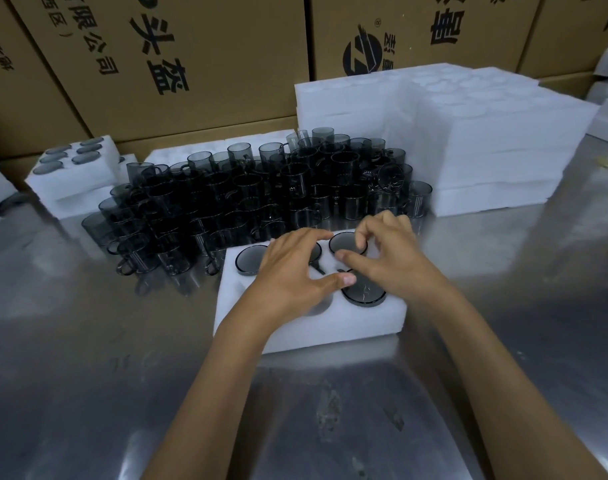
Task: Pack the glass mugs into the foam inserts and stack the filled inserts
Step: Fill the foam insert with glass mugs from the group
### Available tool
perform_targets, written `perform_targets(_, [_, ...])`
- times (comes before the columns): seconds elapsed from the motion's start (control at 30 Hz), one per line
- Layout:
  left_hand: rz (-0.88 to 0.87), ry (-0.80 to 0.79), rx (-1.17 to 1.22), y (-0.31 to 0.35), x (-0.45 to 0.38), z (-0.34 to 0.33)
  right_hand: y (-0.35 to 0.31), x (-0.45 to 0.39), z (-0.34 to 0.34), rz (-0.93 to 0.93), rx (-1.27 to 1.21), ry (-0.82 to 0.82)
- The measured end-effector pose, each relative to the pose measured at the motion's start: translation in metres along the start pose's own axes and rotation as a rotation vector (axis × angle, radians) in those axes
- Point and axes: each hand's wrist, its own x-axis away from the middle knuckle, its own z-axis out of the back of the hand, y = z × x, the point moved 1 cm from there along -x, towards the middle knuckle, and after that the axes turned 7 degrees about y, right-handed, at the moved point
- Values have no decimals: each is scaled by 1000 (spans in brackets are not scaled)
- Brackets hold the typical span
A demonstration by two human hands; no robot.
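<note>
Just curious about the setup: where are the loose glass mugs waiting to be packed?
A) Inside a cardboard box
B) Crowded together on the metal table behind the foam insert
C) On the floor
B: the loose mugs stand massed on the metal table, behind the foam insert.
</note>
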Motion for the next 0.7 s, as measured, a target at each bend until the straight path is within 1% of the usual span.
perform_targets(0.07, [10,2,-23,0,0,-1,2,0,1,2,47,-7])
perform_targets(0.17, [5,14,-48,-1,-1,-2,4,-1,0,-17,26,-46])
perform_targets(0.23, [-3,30,-59,-1,-1,-2,9,-1,-2,-63,-22,-66])
perform_targets(0.33, [-16,51,-67,-2,1,-1,13,-3,-3,-166,-166,-122])
perform_targets(0.4, [-37,53,-74,-3,1,0,12,-3,-3,-183,-228,-148])
perform_targets(0.43, [-49,56,-76,-4,1,1,12,-3,-3,-173,-235,-139])
perform_targets(0.5, [-43,75,-37,-8,0,5,9,-6,0,-155,-261,-67])
perform_targets(0.6, [19,153,113,-17,-5,13,-3,-23,3,-129,-245,60])
perform_targets(0.63, [19,186,111,-20,-7,15,-8,-33,3,-123,-208,64])
perform_targets(0.7, [0,255,49,-26,-9,19,-19,-60,-2,-106,-98,-9])
